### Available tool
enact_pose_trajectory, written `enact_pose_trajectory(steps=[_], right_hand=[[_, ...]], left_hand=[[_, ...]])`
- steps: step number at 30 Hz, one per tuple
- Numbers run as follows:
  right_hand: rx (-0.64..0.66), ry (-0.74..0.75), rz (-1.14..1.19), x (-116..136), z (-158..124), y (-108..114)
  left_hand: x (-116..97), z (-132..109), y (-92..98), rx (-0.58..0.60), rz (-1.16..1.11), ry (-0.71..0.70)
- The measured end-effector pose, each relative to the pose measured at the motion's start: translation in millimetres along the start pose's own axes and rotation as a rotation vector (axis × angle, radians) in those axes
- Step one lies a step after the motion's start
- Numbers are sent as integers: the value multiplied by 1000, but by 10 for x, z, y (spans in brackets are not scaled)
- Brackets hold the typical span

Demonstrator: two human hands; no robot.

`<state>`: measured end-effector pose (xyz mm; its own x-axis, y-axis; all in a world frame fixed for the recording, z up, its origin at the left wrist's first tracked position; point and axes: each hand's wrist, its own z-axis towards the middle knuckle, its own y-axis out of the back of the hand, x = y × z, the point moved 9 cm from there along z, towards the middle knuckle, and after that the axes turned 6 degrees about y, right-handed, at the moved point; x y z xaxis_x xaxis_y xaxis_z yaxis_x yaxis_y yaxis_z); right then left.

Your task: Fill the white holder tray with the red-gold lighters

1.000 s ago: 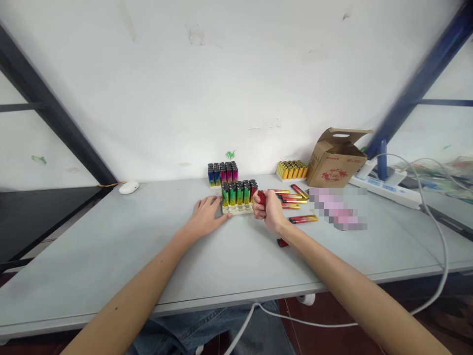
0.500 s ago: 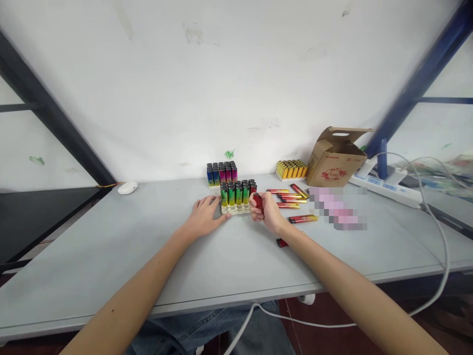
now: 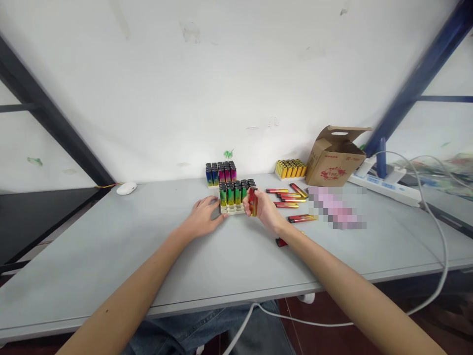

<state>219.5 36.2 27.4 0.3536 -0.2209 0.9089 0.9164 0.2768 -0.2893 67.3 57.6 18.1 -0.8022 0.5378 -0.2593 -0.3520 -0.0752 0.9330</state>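
The right hand (image 3: 265,211) is closed around a red lighter (image 3: 253,201), which it holds upright, just beside the right end of a cream tray (image 3: 232,210) near the middle of the desk (image 3: 111,246). The tray carries rows of standing lighters (image 3: 231,195) with green and yellow bodies. The left hand (image 3: 202,217) lies open on the desk, and its fingers (image 3: 215,212) are just beside the left end of the tray.

Behind the tray, near the back edge, stands a block of blue and pink lighters (image 3: 220,174). A pack of yellow lighters (image 3: 290,169) is further right. Several loose red lighters (image 3: 286,196) lie on the desk right of the right hand, and another one (image 3: 281,242) lies near the right wrist. At the back right corner are a cardboard box (image 3: 334,158) and a power strip (image 3: 382,191), with a white cable (image 3: 439,236) hanging over the front edge. A white mouse (image 3: 126,188) sits at the back left. A blurred patch (image 3: 336,207) hides something on the right.
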Motion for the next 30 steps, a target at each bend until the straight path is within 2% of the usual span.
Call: enact_pose_trajectory(steps=[3,6,11,21,26,30], right_hand=[[18,51,-103,44,-14,-20],[32,172,-285,205,-38,-65],[-51,374,-563,417,-65,-25],[32,332,-726,254,-47,-58],[-3,303,-776,226,-30,0],[-13,268,-751,206,-19,43]], left_hand=[[-27,-13,-4,1,2,-32],[-73,-21,-10,-3,-2,-43],[-172,-35,-44,15,7,-58],[-96,-50,-204,134,56,2],[-85,-32,-158,37,27,24],[-78,-10,41,-104,-43,26]])
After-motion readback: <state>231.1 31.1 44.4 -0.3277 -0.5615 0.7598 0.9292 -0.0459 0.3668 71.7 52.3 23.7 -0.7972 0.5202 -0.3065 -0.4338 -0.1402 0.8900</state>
